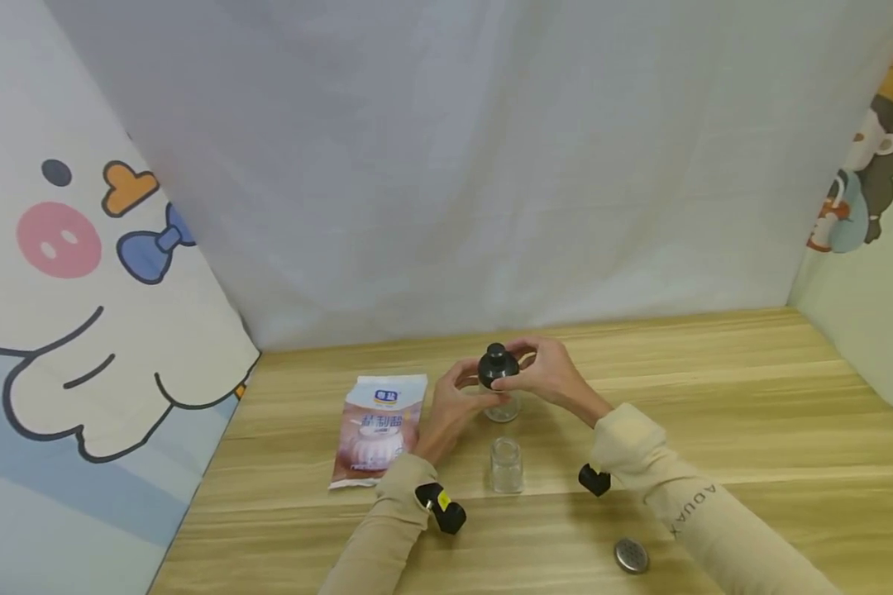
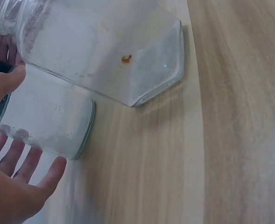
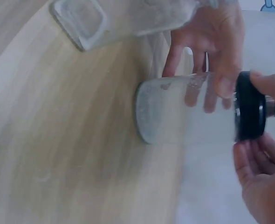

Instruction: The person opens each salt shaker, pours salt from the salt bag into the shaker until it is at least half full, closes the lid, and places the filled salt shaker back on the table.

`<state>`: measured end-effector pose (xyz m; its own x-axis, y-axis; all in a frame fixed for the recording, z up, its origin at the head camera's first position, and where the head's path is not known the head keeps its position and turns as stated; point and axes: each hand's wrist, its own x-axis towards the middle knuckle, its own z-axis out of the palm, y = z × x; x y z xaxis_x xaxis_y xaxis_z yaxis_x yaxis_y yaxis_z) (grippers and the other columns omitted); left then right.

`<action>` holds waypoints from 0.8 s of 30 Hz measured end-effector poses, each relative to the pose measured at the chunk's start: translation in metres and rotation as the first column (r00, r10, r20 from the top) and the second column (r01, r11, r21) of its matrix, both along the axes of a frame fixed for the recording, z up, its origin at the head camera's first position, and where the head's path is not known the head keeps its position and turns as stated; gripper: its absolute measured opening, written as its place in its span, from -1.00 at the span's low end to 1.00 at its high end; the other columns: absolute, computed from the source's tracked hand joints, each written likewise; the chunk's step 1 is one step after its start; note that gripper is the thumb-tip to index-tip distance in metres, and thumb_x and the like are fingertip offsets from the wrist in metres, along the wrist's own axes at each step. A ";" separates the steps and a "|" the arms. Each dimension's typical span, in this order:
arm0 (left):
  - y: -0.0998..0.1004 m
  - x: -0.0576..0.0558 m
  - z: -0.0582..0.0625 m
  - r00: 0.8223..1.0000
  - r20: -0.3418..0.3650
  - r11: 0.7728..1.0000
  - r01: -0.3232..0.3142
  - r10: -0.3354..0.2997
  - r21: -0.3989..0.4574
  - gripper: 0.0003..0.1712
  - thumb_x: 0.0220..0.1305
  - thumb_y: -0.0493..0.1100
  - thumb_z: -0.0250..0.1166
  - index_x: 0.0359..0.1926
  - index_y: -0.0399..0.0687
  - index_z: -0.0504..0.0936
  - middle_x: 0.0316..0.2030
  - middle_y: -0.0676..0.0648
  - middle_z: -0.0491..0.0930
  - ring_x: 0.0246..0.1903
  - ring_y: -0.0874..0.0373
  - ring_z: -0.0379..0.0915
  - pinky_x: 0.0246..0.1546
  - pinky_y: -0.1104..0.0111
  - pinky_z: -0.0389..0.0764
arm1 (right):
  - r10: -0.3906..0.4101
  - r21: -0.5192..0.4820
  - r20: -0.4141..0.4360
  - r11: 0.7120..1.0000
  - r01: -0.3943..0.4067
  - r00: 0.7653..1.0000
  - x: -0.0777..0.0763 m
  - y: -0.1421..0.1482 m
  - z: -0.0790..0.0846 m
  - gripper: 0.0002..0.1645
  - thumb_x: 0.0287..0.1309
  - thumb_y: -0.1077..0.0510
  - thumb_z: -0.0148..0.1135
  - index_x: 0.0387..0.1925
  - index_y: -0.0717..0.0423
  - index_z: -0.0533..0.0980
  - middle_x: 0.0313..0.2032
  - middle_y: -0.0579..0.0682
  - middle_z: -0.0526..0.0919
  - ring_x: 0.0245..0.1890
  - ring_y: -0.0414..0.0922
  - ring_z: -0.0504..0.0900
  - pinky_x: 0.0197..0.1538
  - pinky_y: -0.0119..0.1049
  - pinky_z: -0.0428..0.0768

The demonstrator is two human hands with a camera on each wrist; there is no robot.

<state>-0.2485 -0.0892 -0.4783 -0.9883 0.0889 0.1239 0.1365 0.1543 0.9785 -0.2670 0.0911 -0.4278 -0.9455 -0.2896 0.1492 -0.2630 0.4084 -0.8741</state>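
Observation:
A clear glass jar (image 1: 502, 411) with a round black lid (image 1: 496, 365) stands at the middle of the table. My left hand (image 1: 456, 405) holds the jar's upper part, its thumb crossing the near side below the lid. With thumb and fingers on opposite sides, my right hand (image 1: 552, 373) grips the lid. The right wrist view shows the lid (image 3: 250, 106) on the jar's mouth. Just in front stands a smaller clear glass jar (image 1: 507, 468), uncovered; a small brown spot marks its side in the left wrist view. Both jars look without contents.
A pink and white salt packet (image 1: 379, 434) lies flat left of the jars. Near the front right, beside my right sleeve, is a perforated metal cap (image 1: 631, 555). A pale curtain (image 1: 446, 182) hangs behind the wooden table (image 1: 714, 413), with cartoon-printed panels at both sides.

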 end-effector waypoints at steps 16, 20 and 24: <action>-0.002 0.003 0.001 0.998 -0.025 0.998 0.064 -0.064 -0.008 -0.37 -0.16 -0.12 0.57 0.03 0.01 0.57 -0.06 -0.03 0.60 -0.01 0.11 0.48 0.05 0.23 0.51 | -0.069 0.092 -0.215 0.992 0.091 0.974 0.010 -0.016 0.008 -0.52 -0.33 0.11 0.62 -0.35 0.30 0.61 -0.47 0.05 0.65 -0.52 -0.13 0.55 -0.47 -0.32 0.56; -0.004 0.003 0.002 0.996 -0.021 0.995 0.085 -0.084 0.054 -0.35 -0.14 -0.19 0.56 0.06 -0.05 0.57 -0.05 -0.10 0.62 0.01 0.07 0.50 0.02 0.27 0.54 | -0.050 0.100 -0.191 0.993 0.070 0.980 0.007 -0.016 0.008 -0.50 -0.31 0.10 0.61 -0.33 0.32 0.60 -0.45 0.06 0.65 -0.50 -0.13 0.57 -0.45 -0.32 0.58; -0.006 0.000 -0.003 0.997 -0.031 0.997 0.077 -0.076 0.031 -0.35 -0.17 -0.08 0.58 0.04 0.05 0.59 -0.09 0.00 0.65 -0.01 0.15 0.51 0.00 0.29 0.54 | -0.040 0.115 -0.177 0.992 0.061 0.983 0.005 -0.016 0.007 -0.49 -0.32 0.11 0.62 -0.31 0.32 0.60 -0.43 0.06 0.65 -0.48 -0.11 0.56 -0.45 -0.33 0.57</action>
